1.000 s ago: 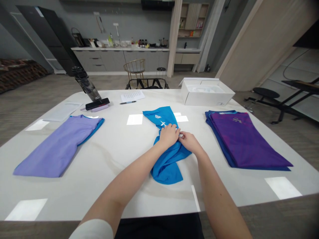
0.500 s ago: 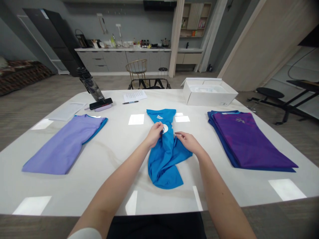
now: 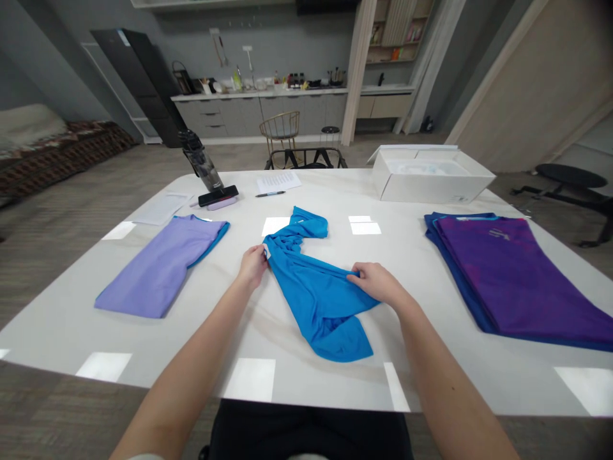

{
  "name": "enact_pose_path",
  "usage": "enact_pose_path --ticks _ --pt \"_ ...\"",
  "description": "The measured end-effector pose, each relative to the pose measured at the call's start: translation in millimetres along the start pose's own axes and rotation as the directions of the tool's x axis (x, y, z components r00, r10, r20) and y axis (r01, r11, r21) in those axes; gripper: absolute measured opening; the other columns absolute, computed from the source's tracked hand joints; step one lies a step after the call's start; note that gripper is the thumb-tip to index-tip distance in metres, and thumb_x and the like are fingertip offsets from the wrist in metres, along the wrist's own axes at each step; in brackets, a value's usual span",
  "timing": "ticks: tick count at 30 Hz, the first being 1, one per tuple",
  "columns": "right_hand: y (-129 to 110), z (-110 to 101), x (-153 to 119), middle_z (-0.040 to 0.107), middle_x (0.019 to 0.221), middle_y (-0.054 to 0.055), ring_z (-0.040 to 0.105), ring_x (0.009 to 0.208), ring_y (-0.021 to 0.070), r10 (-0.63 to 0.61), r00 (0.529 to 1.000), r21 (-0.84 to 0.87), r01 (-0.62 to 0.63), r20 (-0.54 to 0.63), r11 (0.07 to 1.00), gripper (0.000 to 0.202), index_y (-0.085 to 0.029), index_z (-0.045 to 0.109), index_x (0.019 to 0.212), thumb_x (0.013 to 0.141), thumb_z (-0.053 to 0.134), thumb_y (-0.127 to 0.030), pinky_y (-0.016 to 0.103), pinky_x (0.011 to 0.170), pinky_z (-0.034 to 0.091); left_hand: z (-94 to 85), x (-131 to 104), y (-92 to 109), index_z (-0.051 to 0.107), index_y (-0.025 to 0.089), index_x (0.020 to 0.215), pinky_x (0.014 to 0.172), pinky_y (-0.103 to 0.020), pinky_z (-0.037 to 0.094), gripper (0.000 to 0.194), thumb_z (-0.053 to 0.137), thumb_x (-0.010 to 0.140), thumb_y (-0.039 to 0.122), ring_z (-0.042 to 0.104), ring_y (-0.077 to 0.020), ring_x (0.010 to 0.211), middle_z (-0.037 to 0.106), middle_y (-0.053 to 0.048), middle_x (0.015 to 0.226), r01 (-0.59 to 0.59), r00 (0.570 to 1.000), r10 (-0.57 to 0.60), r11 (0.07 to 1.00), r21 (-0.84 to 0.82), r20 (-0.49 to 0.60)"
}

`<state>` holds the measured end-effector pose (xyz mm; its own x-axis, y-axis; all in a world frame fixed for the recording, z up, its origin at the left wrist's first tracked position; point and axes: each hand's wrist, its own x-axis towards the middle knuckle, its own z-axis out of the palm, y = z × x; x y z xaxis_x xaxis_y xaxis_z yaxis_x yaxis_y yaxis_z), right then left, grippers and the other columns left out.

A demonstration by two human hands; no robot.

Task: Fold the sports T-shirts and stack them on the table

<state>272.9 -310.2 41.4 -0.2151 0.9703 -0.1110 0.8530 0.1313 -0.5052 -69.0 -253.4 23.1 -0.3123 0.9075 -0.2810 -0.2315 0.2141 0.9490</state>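
A bright blue shirt [image 3: 311, 287] lies crumpled and partly spread on the white table in front of me. My left hand [image 3: 252, 266] pinches its left edge, beside a small white label [image 3: 267, 252]. Farther right, my right hand [image 3: 376, 282] has thumb and fingers closed on the shirt's right side. One blue end curls at the top and another is folded near the bottom. To the left lies a folded lavender shirt [image 3: 158, 265] with blue showing at its edge. On the right, a purple shirt [image 3: 522, 275] lies flat over dark blue fabric [image 3: 467, 300].
A white open box [image 3: 424, 185] stands at the back right. Behind on the left are a handheld vacuum [image 3: 205, 167], paper sheets [image 3: 161, 209], a printed page [image 3: 286, 179] and a pen [image 3: 271, 193]. Chairs [image 3: 306, 156] stand beyond the table's far edge.
My left hand has moved left, pulling the shirt's edge with it. The shirt has turned and opened out wider, its white logo no longer showing. My right hand now grips its right side.
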Motion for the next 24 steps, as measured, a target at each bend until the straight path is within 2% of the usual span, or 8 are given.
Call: enact_pose_path --ticks 2,5,8,10,13,17,19,24 --pt "-5 1 -1 0.068 0.070 0.003 0.061 0.068 0.0196 -0.055 0.998 0.058 0.053 0.038 0.997 0.032 -0.023 0.070 0.078 0.093 0.059 -0.049 0.029 0.060 0.035 2.5 -1 1 0.057 0.020 0.097 0.068 -0.029 0.052 0.021 0.062 0.087 0.039 0.064 -0.0164 0.074 0.065 -0.003 0.086 -0.170 0.980 0.188 0.961 0.219 -0.064" --pt "-8 4 -1 0.065 0.065 0.003 0.058 0.064 0.0184 -0.103 0.994 0.103 0.098 0.040 0.990 0.048 -0.023 0.066 0.067 0.097 0.049 -0.057 0.029 0.060 0.034 14.7 -6 4 0.057 0.022 0.123 0.095 -0.042 0.052 0.050 0.070 0.083 0.049 0.062 -0.0298 0.119 0.063 -0.013 0.129 -0.401 0.885 0.460 0.673 0.622 0.074" --pt "-4 4 0 0.063 0.062 0.002 0.056 0.062 0.0178 -0.077 0.997 0.107 0.076 0.008 0.991 0.045 -0.022 0.065 0.067 0.096 0.051 -0.053 0.029 0.061 0.035 26.6 -7 8 0.055 0.019 0.135 0.109 -0.049 0.044 0.060 0.070 0.083 0.046 0.052 -0.0364 0.135 0.056 -0.017 0.144 -0.453 0.883 0.358 0.475 0.755 0.305" --pt "-2 2 3 0.062 0.063 0.001 0.057 0.063 0.0179 -0.030 1.000 0.124 0.030 -0.001 0.992 0.035 -0.022 0.070 0.077 0.093 0.056 -0.050 0.028 0.061 0.037 31.2 -2 13 0.057 0.018 0.137 0.111 -0.047 0.044 0.057 0.068 0.084 0.037 0.056 -0.0350 0.131 0.059 -0.017 0.141 -0.505 0.863 0.268 0.460 0.730 0.428" --pt "-8 -1 14 0.065 0.068 0.001 0.061 0.067 0.0185 0.015 1.000 0.120 -0.014 -0.013 0.993 0.026 -0.022 0.075 0.094 0.091 0.061 -0.044 0.028 0.063 0.040 34.0 12 24 0.064 0.018 0.133 0.111 -0.045 0.047 0.058 0.070 0.076 0.022 0.061 -0.0340 0.125 0.064 -0.014 0.136 -0.608 0.782 0.212 0.466 0.642 0.586" --pt "-41 10 52 0.073 0.085 0.005 0.065 0.076 0.0194 -0.053 0.999 0.152 0.054 -0.013 0.987 0.033 -0.020 0.075 0.113 0.089 0.067 -0.042 0.027 0.071 0.044 39.7 25 33 0.069 0.021 0.129 0.114 -0.041 0.046 0.070 0.062 0.062 0.001 0.060 -0.0318 0.130 0.066 -0.009 0.137 -0.680 0.694 0.181 0.485 0.550 0.697" --pt "-61 23 75 0.073 0.085 0.004 0.065 0.076 0.0189 -0.082 0.997 0.209 0.082 -0.010 0.974 0.035 -0.018 0.075 0.111 0.087 0.072 -0.042 0.027 0.070 0.044 45.4 25 31 0.072 0.020 0.126 0.115 -0.039 0.045 0.069 0.057 0.063 -0.001 0.059 -0.0289 0.131 0.067 -0.008 0.137 -0.664 0.712 0.206 0.510 0.547 0.672" --pt "-83 51 110 0.066 0.068 0.000 0.058 0.066 0.0160 -0.125 0.991 0.234 0.134 -0.053 0.963 0.020 -0.017 0.068 0.074 0.087 0.069 -0.032 0.025 0.061 0.037 51.7 22 22 0.078 0.020 0.109 0.104 -0.035 0.053 0.042 0.058 0.075 0.004 0.070 -0.0230 0.109 0.077 -0.005 0.116 -0.574 0.810 0.323 0.610 0.547 0.489"
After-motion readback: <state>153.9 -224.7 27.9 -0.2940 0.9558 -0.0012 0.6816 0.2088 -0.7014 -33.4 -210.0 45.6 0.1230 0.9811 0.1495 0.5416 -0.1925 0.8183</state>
